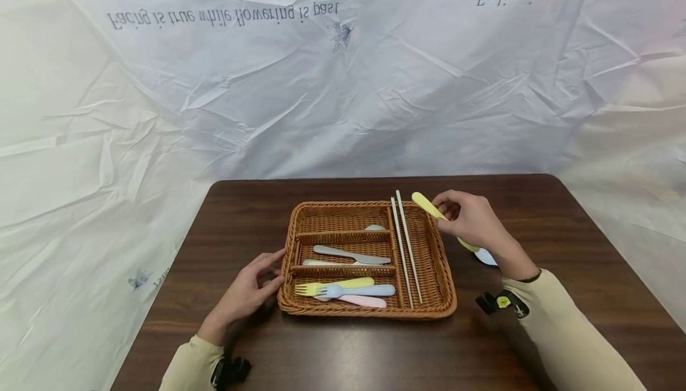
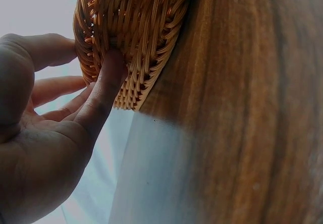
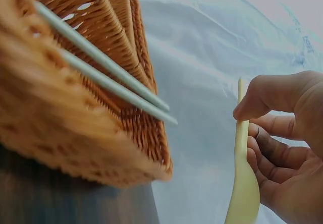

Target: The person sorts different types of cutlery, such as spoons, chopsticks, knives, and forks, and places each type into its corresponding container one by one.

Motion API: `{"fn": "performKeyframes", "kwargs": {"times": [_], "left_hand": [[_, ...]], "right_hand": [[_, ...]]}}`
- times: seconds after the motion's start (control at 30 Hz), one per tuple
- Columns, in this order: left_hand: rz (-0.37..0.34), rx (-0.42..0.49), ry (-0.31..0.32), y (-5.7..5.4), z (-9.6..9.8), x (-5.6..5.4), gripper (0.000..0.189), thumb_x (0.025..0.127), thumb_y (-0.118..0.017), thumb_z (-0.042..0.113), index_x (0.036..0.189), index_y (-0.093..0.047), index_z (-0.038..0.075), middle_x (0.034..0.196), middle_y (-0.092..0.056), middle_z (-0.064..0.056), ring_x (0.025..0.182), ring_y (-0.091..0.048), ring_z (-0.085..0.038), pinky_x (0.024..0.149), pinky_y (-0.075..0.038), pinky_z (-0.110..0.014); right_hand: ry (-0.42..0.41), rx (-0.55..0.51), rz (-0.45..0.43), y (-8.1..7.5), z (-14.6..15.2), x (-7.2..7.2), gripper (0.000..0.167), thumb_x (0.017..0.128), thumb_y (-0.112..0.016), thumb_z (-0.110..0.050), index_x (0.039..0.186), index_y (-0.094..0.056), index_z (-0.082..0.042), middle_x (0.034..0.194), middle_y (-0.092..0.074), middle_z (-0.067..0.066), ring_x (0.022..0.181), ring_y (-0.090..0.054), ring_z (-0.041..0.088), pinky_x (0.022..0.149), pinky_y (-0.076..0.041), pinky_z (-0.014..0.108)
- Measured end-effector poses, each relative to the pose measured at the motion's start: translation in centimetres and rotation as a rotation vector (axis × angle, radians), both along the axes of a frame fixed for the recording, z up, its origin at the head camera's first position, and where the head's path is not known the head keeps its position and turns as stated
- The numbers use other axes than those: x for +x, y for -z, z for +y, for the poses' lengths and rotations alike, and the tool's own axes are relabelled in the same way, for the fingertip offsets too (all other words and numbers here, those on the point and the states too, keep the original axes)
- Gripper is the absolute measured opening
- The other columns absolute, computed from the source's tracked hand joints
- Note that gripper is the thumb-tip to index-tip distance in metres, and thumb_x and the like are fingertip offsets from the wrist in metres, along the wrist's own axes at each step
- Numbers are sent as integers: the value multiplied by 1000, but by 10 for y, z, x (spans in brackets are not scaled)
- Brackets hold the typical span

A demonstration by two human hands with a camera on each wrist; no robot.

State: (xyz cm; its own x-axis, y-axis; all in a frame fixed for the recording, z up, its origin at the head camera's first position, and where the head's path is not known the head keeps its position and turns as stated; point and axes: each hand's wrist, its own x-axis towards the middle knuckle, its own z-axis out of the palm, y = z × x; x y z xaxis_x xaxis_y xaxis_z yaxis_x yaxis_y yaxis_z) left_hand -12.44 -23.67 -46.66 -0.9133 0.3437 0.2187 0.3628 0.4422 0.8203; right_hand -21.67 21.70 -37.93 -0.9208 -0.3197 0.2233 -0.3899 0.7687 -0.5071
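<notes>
My left hand touches the outer left side of the brown wicker basket, fingertips at its rim and the thumb on its wall. At the back right, my right hand pinches a yellow spoon between thumb and fingers. The spoon's rounded handle end points toward the basket's right compartment, above the rim. In that compartment two pale chopsticks lean out over the back rim. A yellow fork, a pale blue fork and a pink handle lie in the front compartment.
A grey knife and a pale handle lie in the middle compartment; a whitish rounded piece shows in the back one. Beside my right wrist, a pale blue utensil lies partly hidden on the dark wooden table. White sheeting hangs behind.
</notes>
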Motion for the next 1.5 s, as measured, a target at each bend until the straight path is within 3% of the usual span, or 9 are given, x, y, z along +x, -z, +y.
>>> {"fn": "performKeyframes", "kwargs": {"times": [0.13, 0.23, 1.0, 1.5], "left_hand": [[-8, -16, -9, 0, 1, -1, 55, 92, -63, -2, 144, -45, -2, 122, -55, -21, 96, -64, -25, 68, -55, -26], [-13, -7, -6, 9, -3, -5, 55, 93, -64, 4, 145, -45, 3, 124, -56, -16, 97, -64, -22, 68, -54, -25], [-1, -4, -2, 9, -5, -4, 55, 94, -65, 7, 145, -45, 4, 123, -56, -15, 96, -64, -19, 67, -54, -25], [-7, -24, -13, 9, -5, -5, 56, 93, -65, 5, 145, -45, 5, 123, -56, -15, 96, -63, -20, 68, -54, -25]], "right_hand": [[-13, -12, 3, -3, -11, -6, 26, 84, -71, -7, 110, -67, -9, 90, -65, 5, 77, -59, 18, 69, -48, 37], [-35, -30, 9, -5, -20, -9, 27, 84, -70, -8, 110, -67, -9, 92, -65, 5, 78, -59, 17, 69, -49, 37], [-223, -143, 26, -26, -102, -32, 27, 85, -69, -9, 111, -68, -10, 92, -64, 3, 77, -58, 16, 69, -48, 35], [-323, -90, 6, -13, -143, -50, 24, 87, -69, -9, 111, -70, -8, 97, -64, 5, 84, -59, 18, 73, -50, 34]]}}
